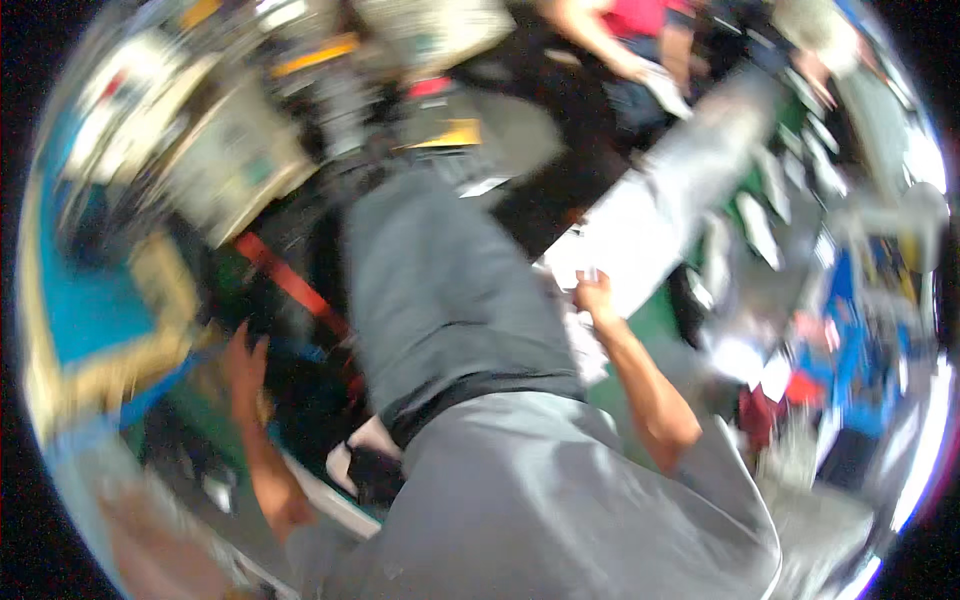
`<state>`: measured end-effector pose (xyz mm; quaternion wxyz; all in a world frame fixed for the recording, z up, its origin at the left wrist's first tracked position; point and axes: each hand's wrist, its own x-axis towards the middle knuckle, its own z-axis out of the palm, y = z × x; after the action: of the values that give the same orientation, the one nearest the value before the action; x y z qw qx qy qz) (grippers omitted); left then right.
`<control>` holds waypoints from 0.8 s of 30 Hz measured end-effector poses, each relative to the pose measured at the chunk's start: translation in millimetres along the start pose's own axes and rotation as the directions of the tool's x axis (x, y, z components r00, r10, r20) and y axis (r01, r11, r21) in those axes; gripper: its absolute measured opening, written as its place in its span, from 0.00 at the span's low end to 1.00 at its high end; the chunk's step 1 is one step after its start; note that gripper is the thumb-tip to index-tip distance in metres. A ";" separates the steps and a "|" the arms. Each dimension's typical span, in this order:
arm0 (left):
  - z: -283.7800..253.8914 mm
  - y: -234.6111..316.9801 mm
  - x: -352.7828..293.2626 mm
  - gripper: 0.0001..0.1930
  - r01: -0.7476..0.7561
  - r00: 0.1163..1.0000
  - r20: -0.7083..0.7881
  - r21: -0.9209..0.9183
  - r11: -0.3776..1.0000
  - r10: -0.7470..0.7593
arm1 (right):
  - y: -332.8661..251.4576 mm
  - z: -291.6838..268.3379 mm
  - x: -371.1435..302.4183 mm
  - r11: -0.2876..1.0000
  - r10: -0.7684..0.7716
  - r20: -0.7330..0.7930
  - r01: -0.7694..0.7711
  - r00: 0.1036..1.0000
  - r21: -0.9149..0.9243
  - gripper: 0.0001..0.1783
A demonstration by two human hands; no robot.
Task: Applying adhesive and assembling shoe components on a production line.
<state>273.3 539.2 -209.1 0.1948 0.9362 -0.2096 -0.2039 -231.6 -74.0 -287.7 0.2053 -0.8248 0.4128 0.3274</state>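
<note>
My left hand (246,370) hangs out to the left of my legs with its fingers apart and nothing visible in it. It is nearest a blue-edged frame and a red bar (290,283). On the other side, my right hand (595,294) is at the edge of a long, bright white work surface (640,225), its fingers curled closed. Whatever may be in those fingers is smeared by motion and glare. Pale, crumpled-looking material (584,345) shows between that hand and my thigh.
Beige machine housings (238,160) stand at the upper left, beside a blue panel with a yellowish edge (95,300). A person in a red top (640,18) sits by the far part of the white surface. Blurred blue and red items (845,350) crowd the right.
</note>
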 end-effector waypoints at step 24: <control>13.8 302.9 7.2 0.22 -0.220 0.950 0.124 -0.384 0.897 0.286 | 187.9 -96.2 -83.7 0.891 0.300 -0.531 -0.035 0.792 0.452 0.59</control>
<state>178.1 278.7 -86.5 0.3712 0.8261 -0.3049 -0.2946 -386.4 -194.8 -173.7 0.2087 -0.7801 0.5894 -0.0232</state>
